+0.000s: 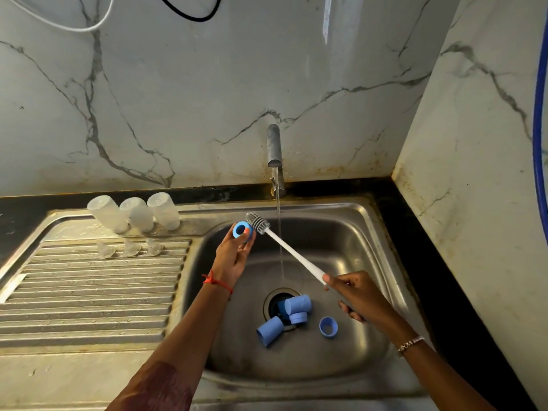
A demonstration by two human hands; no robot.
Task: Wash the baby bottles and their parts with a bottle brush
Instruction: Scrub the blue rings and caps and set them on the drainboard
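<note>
Left hand (234, 256): fingers closed on blue ring (242, 230)
Right hand (355, 295): fist round brush (292, 253) handle
Tap (275, 158): running

The brushed stainless-steel sink basin (350, 241) looks dull and water-stained, its ribbed metal draining board (89, 292) scuffed. Three frosted translucent plastic bottles (135, 213) and the matt blue plastic collar ring (242, 231) look smooth. The grey bottle brush head (257, 222) looks like soft rubbery bristles on a smooth white plastic handle (293, 255).

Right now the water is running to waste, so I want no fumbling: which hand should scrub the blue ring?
Right. The right hand already grips the bottle brush, its bristles beside the blue ring held by the left hand.
</note>
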